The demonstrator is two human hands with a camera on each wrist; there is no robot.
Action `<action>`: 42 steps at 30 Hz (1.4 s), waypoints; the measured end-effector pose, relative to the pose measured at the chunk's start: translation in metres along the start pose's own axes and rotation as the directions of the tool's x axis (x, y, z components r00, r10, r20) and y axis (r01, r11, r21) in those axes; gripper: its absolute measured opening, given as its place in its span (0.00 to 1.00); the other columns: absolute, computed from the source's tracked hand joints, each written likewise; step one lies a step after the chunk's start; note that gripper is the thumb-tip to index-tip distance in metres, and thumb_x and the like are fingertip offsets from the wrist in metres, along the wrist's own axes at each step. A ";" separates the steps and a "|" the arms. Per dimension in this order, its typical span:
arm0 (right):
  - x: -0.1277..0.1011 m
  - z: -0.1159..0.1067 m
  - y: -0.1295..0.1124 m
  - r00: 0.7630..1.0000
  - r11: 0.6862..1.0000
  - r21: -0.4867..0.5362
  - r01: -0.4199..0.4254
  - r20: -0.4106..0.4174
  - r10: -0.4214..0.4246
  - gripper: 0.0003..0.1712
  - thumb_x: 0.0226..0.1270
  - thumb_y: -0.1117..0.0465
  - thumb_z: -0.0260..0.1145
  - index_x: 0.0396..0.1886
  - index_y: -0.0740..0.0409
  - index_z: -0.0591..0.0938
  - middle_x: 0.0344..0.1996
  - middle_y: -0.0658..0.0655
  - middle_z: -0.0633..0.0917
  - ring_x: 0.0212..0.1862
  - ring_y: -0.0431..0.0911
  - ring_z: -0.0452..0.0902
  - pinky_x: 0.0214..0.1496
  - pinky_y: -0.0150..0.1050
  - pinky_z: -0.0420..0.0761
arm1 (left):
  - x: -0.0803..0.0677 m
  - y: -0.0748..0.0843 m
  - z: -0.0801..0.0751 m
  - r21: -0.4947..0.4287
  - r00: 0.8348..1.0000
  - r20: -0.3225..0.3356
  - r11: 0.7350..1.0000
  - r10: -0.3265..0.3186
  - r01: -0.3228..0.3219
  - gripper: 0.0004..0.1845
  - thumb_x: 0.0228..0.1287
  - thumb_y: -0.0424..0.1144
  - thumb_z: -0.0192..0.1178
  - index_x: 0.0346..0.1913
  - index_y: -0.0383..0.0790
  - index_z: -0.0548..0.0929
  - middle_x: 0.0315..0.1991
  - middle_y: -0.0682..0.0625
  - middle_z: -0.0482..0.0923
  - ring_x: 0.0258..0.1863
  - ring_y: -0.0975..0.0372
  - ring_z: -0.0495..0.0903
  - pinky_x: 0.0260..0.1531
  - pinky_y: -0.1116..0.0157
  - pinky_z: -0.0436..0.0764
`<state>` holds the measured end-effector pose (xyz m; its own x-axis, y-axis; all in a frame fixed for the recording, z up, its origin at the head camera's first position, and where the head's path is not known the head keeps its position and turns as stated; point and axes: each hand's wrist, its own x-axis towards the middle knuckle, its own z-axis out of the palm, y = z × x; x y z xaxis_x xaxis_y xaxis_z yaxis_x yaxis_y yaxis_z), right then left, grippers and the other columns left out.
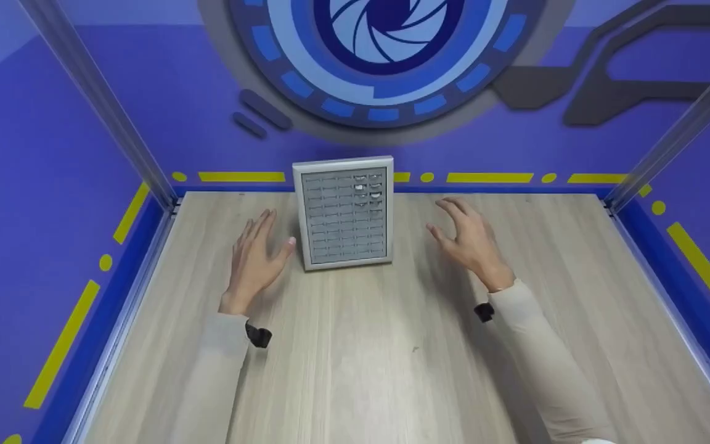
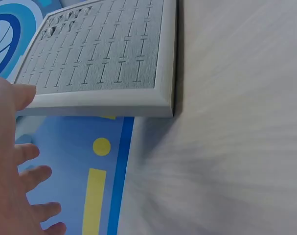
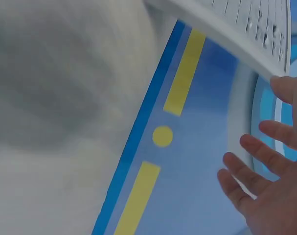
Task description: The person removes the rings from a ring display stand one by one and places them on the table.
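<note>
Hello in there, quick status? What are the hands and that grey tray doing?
Left hand open, thumb by the grey slotted tray. Right hand open, off its right side. Tray on the wooden table. Nothing in between.

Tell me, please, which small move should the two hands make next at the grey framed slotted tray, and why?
Probably both hands should close inward onto the side edges of the grey framed slotted tray. The left hand lies open just beside its left edge, thumb almost at the frame; the right hand hovers open, clearly apart from its right edge. Neither grips it yet, and the tray lies flat on the pale wooden table.
</note>
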<state>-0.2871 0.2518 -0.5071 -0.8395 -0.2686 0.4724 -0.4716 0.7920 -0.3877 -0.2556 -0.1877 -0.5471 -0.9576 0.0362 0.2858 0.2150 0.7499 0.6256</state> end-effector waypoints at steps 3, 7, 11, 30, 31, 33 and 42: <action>0.007 0.009 -0.011 1.000 1.000 0.020 0.018 -0.003 -0.018 0.29 0.75 0.53 0.73 0.70 0.62 0.81 0.66 0.65 0.83 0.66 0.63 0.81 0.69 0.62 0.83 | 0.001 0.000 0.006 -0.063 1.000 -0.011 0.998 -0.014 0.013 0.40 0.79 0.56 0.60 0.84 0.43 0.62 0.85 0.42 0.58 0.84 0.37 0.54 0.82 0.31 0.54; 0.014 0.022 -0.025 1.000 0.998 0.049 0.031 -0.002 -0.030 0.27 0.76 0.54 0.72 0.68 0.62 0.82 0.64 0.64 0.83 0.65 0.61 0.81 0.70 0.59 0.83 | 0.001 -0.002 0.016 -0.154 0.999 -0.002 0.987 -0.038 0.037 0.40 0.80 0.52 0.61 0.84 0.39 0.61 0.85 0.40 0.59 0.84 0.43 0.57 0.86 0.41 0.56; 0.022 0.034 -0.034 0.996 0.992 0.089 0.085 -0.029 -0.082 0.24 0.75 0.57 0.73 0.64 0.63 0.84 0.60 0.63 0.85 0.63 0.59 0.82 0.69 0.55 0.84 | 0.002 -0.001 0.024 -0.248 0.998 0.025 0.967 -0.058 0.063 0.40 0.81 0.50 0.60 0.85 0.38 0.58 0.85 0.40 0.57 0.85 0.46 0.57 0.87 0.48 0.56; 0.047 0.080 -0.066 0.973 0.965 0.135 0.226 -0.068 -0.218 0.08 0.73 0.71 0.71 0.49 0.67 0.89 0.46 0.62 0.87 0.48 0.55 0.86 0.52 0.48 0.91 | 0.009 0.008 0.060 -0.496 0.994 0.045 0.862 -0.098 0.108 0.33 0.85 0.36 0.54 0.85 0.33 0.56 0.83 0.36 0.61 0.80 0.45 0.66 0.81 0.56 0.71; 0.048 0.081 -0.067 0.973 0.966 0.127 0.226 -0.068 -0.219 0.07 0.74 0.71 0.70 0.48 0.67 0.89 0.46 0.62 0.87 0.47 0.55 0.86 0.51 0.48 0.91 | 0.009 0.008 0.061 -0.505 0.995 0.039 0.857 -0.095 0.102 0.33 0.85 0.35 0.54 0.84 0.32 0.57 0.82 0.34 0.62 0.80 0.45 0.67 0.80 0.56 0.72; 0.048 0.084 -0.069 0.975 0.970 0.110 0.219 -0.063 -0.213 0.07 0.75 0.70 0.70 0.47 0.66 0.90 0.45 0.61 0.86 0.47 0.55 0.86 0.50 0.47 0.91 | 0.009 0.009 0.063 -0.509 0.994 0.034 0.854 -0.102 0.105 0.32 0.85 0.34 0.53 0.84 0.31 0.57 0.81 0.34 0.63 0.79 0.45 0.69 0.79 0.56 0.74; 0.050 0.086 -0.072 0.977 0.980 0.034 0.194 -0.097 -0.190 0.06 0.74 0.73 0.69 0.43 0.67 0.91 0.42 0.61 0.85 0.45 0.54 0.84 0.48 0.46 0.90 | 0.013 0.016 0.069 -0.528 0.988 0.039 0.836 -0.152 0.150 0.31 0.85 0.34 0.53 0.84 0.35 0.59 0.81 0.37 0.65 0.78 0.46 0.70 0.80 0.57 0.73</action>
<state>-0.3188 0.1347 -0.5233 -0.7045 -0.3597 0.6118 -0.6344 0.7056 -0.3156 -0.2778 -0.1294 -0.5837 -0.9860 -0.0523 0.1585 0.1376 0.2830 0.9492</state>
